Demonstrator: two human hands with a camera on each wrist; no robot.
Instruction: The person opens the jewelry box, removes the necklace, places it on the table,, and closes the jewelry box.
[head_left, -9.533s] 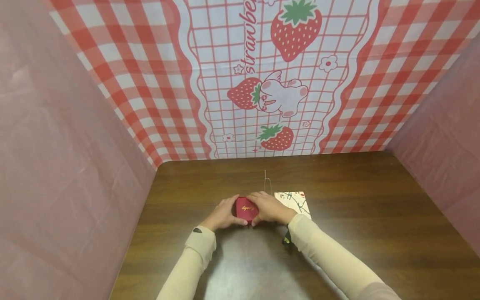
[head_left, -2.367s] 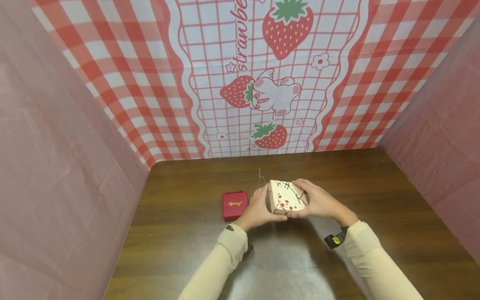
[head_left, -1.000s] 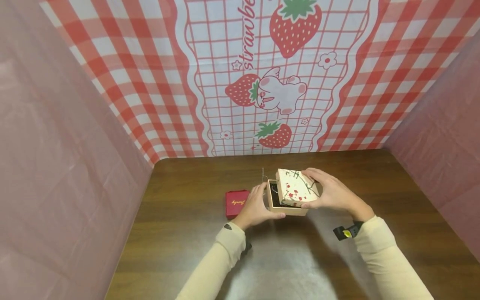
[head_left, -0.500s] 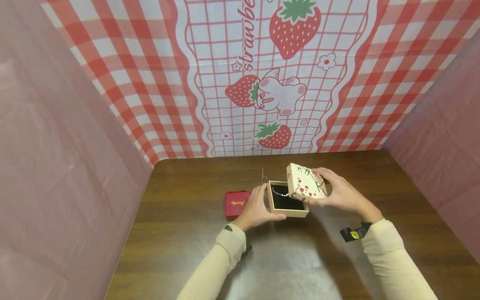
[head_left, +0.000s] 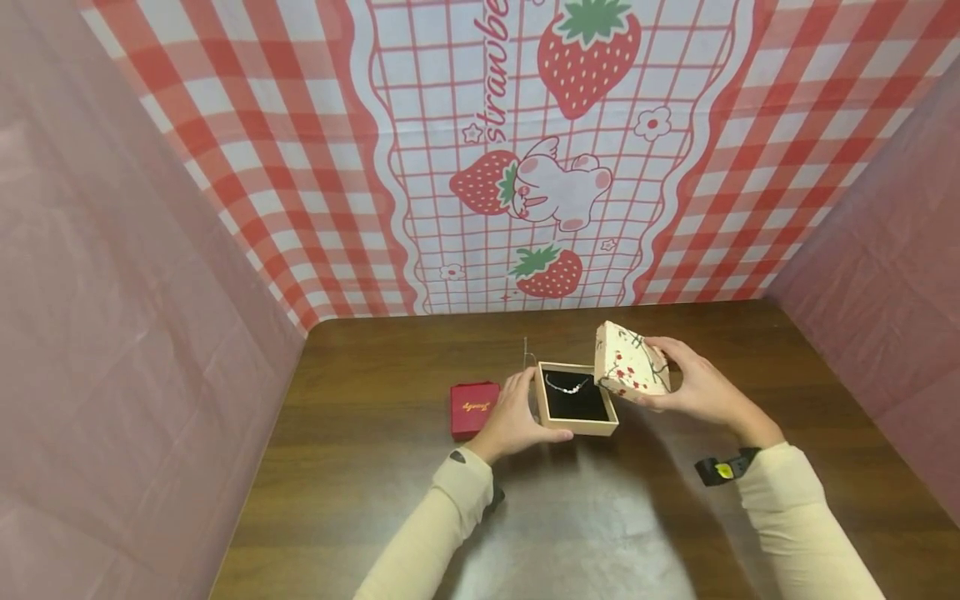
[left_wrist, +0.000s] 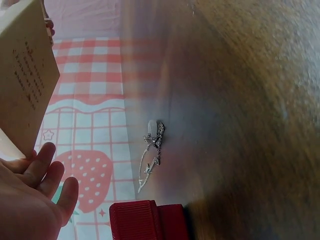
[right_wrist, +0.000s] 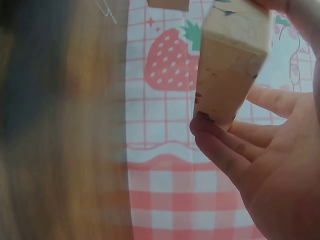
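Note:
In the head view my left hand (head_left: 517, 421) grips the left side of a cream jewelry box base (head_left: 579, 427), thumb at its front edge. Black padding (head_left: 573, 408) lines the base, and a silver chain with small beads (head_left: 572, 389) lies across it. My right hand (head_left: 705, 387) holds the box lid (head_left: 632, 363), cream with red blossoms and dark branches, tilted just right of the base and apart from most of it. The left wrist view shows the box's underside (left_wrist: 27, 75) with printed writing, raised off the table. Lid sides (right_wrist: 227, 75) appear in the right wrist view.
A closed red jewelry box (head_left: 471, 410) with gold lettering sits on the wooden table (head_left: 360, 417), left of my left hand. Behind that hand lies a silver chain (left_wrist: 150, 157) with a pendant. A strawberry-print cloth (head_left: 570, 192) hangs at the back.
My right hand has lifted the lid off the cream box and moved it right, uncovering the black padding and chain. Earlier, both hands held the red box; it now stands released.

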